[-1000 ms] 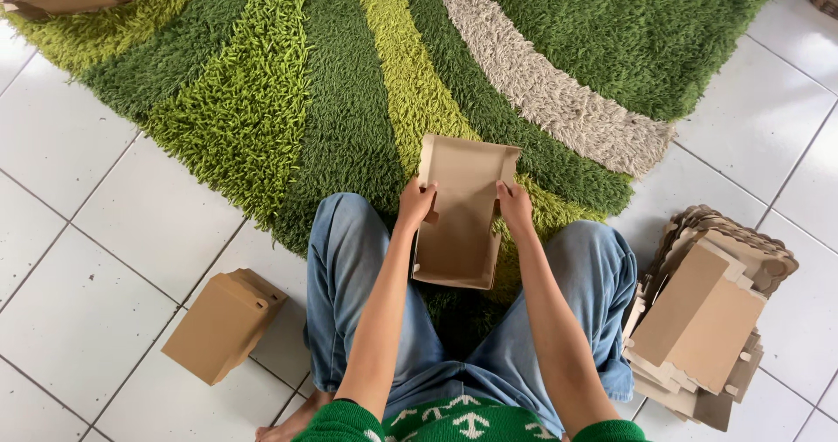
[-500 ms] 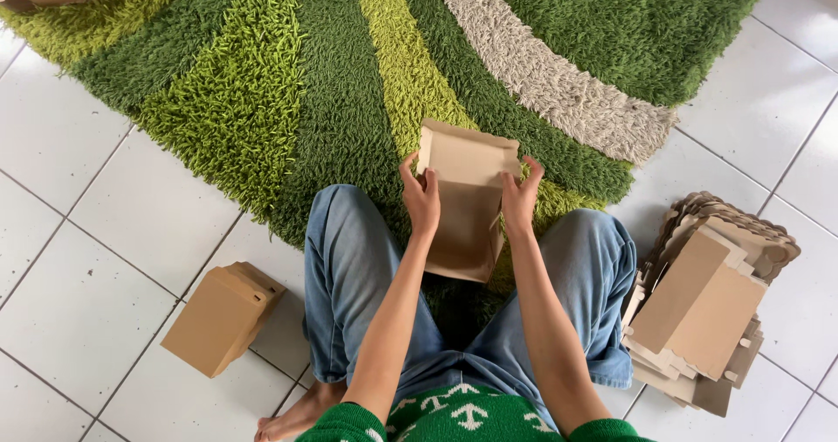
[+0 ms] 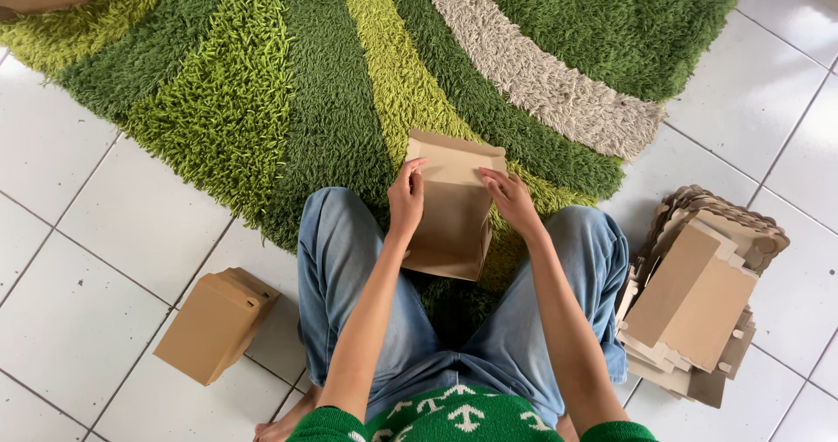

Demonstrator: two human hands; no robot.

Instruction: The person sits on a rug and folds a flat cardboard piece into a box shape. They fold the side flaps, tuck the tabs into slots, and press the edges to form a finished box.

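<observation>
Both hands shifted from side edges onto top flap of flat brown cardboard box blank, held over lap. Left hand pinches upper left edge; right hand presses fingers flat on front, thumb probably behind. Risk: uneven pressure creasing flap crooked.

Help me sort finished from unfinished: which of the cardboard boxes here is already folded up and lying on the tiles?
The folded box left of the person's knee, closed and on its side. The box in the hands is half-formed, and the stack of blanks on the right lies flat.
</observation>
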